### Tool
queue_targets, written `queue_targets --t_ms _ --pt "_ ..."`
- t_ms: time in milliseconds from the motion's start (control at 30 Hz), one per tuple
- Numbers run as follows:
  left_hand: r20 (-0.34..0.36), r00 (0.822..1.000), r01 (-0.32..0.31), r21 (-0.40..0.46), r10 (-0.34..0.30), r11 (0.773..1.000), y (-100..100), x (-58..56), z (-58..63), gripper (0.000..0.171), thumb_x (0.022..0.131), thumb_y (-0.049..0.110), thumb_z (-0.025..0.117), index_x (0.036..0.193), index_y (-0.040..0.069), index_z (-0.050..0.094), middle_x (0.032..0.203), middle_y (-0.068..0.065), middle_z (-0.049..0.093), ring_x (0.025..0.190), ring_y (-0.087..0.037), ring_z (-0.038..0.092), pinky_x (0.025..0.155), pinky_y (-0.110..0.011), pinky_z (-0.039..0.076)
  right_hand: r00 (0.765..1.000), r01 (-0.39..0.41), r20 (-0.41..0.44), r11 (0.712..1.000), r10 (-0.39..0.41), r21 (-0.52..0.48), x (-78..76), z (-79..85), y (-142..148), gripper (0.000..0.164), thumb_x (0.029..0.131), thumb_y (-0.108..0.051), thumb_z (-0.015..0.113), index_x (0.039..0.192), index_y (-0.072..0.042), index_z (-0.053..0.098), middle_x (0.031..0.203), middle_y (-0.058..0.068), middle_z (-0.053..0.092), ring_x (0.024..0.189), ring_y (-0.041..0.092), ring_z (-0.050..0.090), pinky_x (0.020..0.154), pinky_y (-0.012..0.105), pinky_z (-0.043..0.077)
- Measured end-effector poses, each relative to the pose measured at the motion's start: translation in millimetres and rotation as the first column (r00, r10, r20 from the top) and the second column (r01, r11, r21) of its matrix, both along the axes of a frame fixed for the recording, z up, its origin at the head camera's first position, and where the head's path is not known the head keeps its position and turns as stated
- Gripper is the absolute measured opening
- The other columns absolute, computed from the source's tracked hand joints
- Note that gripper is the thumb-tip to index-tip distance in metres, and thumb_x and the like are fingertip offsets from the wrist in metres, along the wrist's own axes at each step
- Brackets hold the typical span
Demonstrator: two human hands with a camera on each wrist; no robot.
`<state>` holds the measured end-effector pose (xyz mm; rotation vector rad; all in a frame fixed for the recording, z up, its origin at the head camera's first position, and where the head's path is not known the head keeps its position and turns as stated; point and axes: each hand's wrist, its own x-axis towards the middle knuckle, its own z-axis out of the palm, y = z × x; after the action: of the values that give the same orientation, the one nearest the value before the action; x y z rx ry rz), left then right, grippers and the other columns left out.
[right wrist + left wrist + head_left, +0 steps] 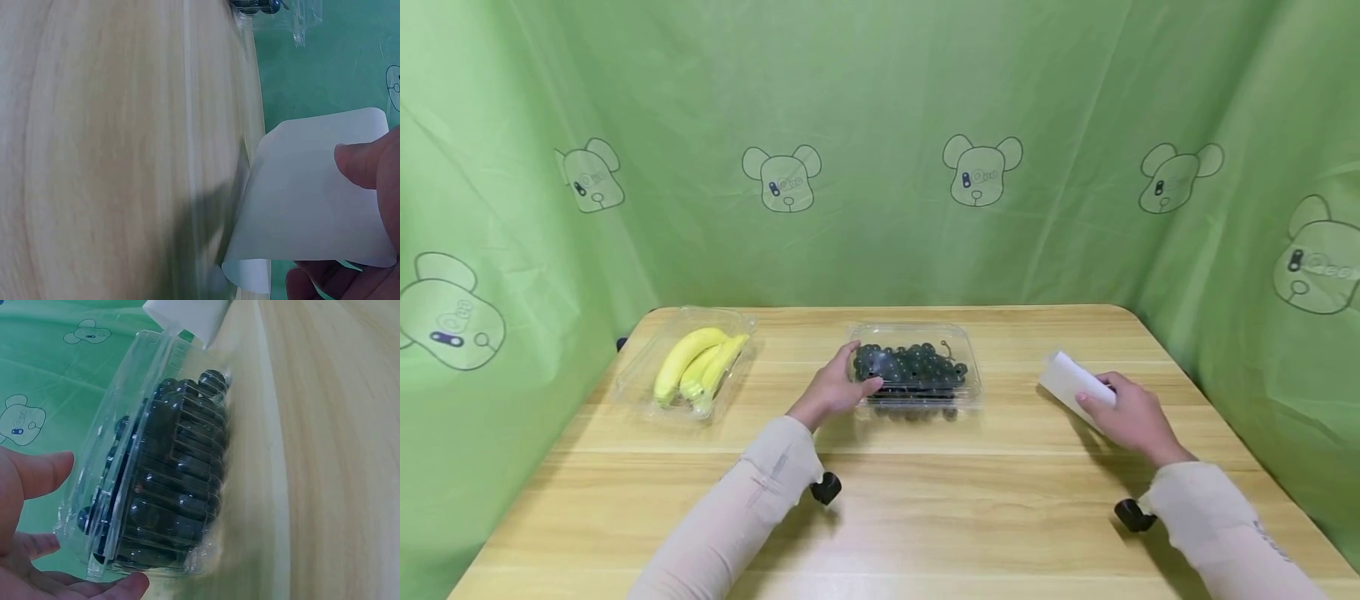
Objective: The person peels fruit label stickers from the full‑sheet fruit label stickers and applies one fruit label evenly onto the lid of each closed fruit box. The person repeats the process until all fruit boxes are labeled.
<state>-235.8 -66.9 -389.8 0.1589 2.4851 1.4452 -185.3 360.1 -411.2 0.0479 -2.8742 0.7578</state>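
A clear plastic clamshell box (972, 367) of dark grapes (910, 365) sits at the middle of the table. At its left end is my left hand (838, 383), thumb toward the front and fingers toward the back. In the left wrist view the thumb (47, 474) stands apart from the box wall, while fingertips (132, 587) are right at its end. To the right, my right hand (1138, 419) pinches a curled piece of white paper (312, 187), thumb on its face and the other fingers behind it. The paper's lower edge is close over the table.
Another clear plastic box (643, 358) with yellow bananas (688, 358) lies at the far left of the table. Green curtains (880, 250) printed with bear heads stand along the back and both sides of the wooden table (940, 517).
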Motion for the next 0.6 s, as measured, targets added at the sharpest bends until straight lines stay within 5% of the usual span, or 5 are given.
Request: queue_targets --t_ms 600 --pt "-0.067 0.995 -0.083 -0.047 0.080 0.995 11.7 5.9 6.8 0.083 0.090 0.029 0.070 0.155 0.020 0.020 0.157 -0.016 0.022 0.138 -0.042 0.029 0.111 -0.057 0.027 1.000 -0.003 -0.005 1.000 0.003 -0.004 3.5 0.2 -3.6 0.045 0.096 -0.032 0.059 0.117 0.007 0.053 0.094 0.030 0.062 0.075 0.034 0.058 0.052 0.031 0.045"
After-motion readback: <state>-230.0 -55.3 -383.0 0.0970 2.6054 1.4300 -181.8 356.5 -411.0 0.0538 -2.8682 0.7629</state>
